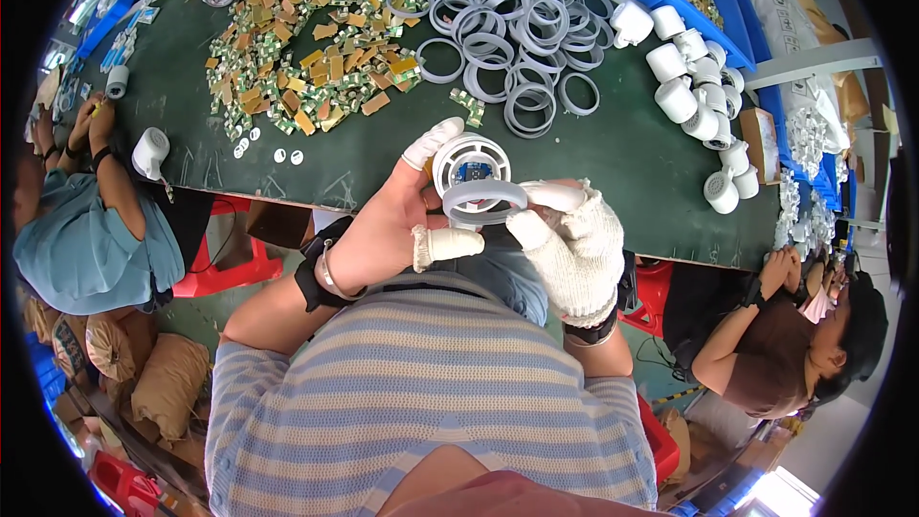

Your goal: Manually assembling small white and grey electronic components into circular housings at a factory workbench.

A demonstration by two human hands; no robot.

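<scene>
L hand [371, 228], at 8 o'clock, grips the white housing [479, 142] w/ a blue board [472, 172] inside; R hand [580, 247], gloved, at 4 o'clock, pinches a grey ring [483, 190] over the housing's 6 o'clock edge, contact betw. the two unclear. Step's prob. offering ring to rim; next move'd call for levelling ring & seating it evenly w/o tipping housing. Loose rings [528, 91] lie at 1 o'clock, small boards [349, 64] approx. 10.
</scene>
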